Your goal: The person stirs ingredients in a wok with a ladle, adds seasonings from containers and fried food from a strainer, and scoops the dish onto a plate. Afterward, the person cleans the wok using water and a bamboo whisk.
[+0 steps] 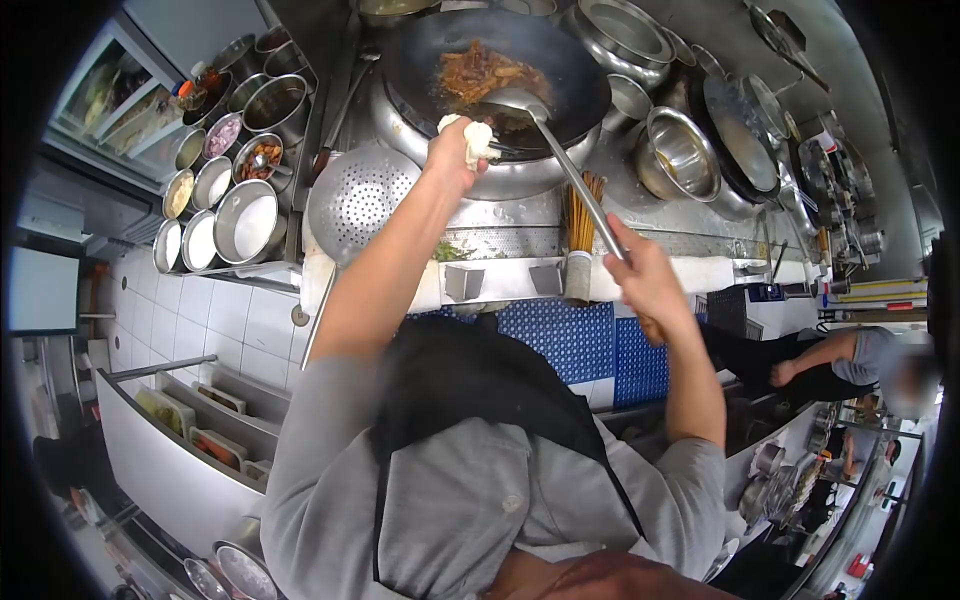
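Observation:
A dark wok [420,60] sits on the metal stove ring in front of me, with browned, sauce-coated food [485,72] in it. My left hand [452,152] is closed around a folded white cloth [481,142] at the wok's near rim. Whether a wok handle lies under the cloth is hidden. In my right hand [645,275] is the long handle of a metal ladle [580,185]. The ladle's bowl rests inside the wok, beside the food. Left of the wok lies a round perforated strainer [362,195], partly behind my left forearm.
Several metal pots of seasonings [248,222] stand at the left. A bamboo wok brush [580,235] is upright at the stove's front edge. To the right are a steel bowl [655,165] and another wok [740,140]. A person [850,360] is at the far right.

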Demonstrator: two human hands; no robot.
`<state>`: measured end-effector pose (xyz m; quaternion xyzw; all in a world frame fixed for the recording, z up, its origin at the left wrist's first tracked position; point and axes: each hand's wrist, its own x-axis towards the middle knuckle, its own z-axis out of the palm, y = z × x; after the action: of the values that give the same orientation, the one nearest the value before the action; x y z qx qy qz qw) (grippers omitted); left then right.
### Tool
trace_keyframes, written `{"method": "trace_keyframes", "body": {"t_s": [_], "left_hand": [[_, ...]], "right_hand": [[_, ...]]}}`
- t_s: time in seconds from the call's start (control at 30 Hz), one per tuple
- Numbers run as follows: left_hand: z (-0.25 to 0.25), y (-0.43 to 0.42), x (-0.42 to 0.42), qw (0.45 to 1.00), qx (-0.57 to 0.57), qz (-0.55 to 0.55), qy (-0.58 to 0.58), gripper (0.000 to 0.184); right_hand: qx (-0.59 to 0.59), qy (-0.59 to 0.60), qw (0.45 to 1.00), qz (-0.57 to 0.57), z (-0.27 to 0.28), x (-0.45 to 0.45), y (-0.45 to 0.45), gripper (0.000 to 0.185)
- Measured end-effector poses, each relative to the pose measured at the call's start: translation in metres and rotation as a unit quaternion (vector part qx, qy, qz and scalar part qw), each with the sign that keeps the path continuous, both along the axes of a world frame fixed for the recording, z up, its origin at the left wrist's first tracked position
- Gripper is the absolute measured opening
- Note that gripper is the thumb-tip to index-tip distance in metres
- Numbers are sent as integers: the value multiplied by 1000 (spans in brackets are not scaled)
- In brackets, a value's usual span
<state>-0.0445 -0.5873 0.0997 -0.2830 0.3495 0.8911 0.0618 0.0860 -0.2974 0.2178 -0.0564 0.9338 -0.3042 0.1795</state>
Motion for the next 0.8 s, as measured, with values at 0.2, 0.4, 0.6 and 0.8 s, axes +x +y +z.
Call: {"method": "trace_keyframes", "body": {"t_s": [0.2, 0.4, 0.6, 0.8], "left_hand": [[-27, -2, -11, 999, -11, -43, 30, 18], [-8, 12, -22, 999, 44, -16, -13, 23], [45, 22, 25, 998, 31, -31, -36, 19], [-5, 40, 49, 1000, 17, 9, 20, 15]], "right_hand": [[-38, 17, 999, -4, -52, 5, -4, 52], [-27, -11, 999, 39, -12, 0, 2, 45], [-82, -112, 989, 59, 63, -13, 2, 56], [49, 130, 987, 85, -15, -81, -36, 43]]}}
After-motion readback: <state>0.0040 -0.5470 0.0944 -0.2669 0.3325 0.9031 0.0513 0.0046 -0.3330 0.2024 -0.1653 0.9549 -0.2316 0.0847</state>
